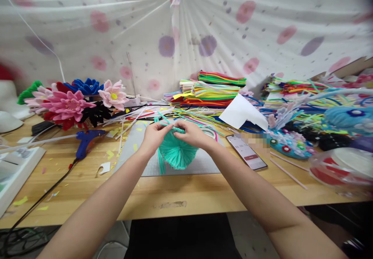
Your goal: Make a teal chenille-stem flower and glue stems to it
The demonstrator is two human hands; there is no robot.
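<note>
A teal fan-shaped bundle of fuzzy stems (179,152) hangs over a grey mat (206,165) at the middle of the table. At its upper left edge, my left hand (154,134) has its fingers pinched on the teal stems. My right hand (190,132) is closed on the top edge of the same bundle, its fingertips close to those of my left hand. Several loose teal stems (161,161) lie beside the bundle, below my left hand.
A blue glue gun (87,142) and fuzzy flowers (70,105) are at left. Stacks of coloured stems (212,90) and white paper (241,113) stand behind. A phone (247,154), a blue flowered piece (288,144) and a plastic-wrapped roll (344,167) lie at right.
</note>
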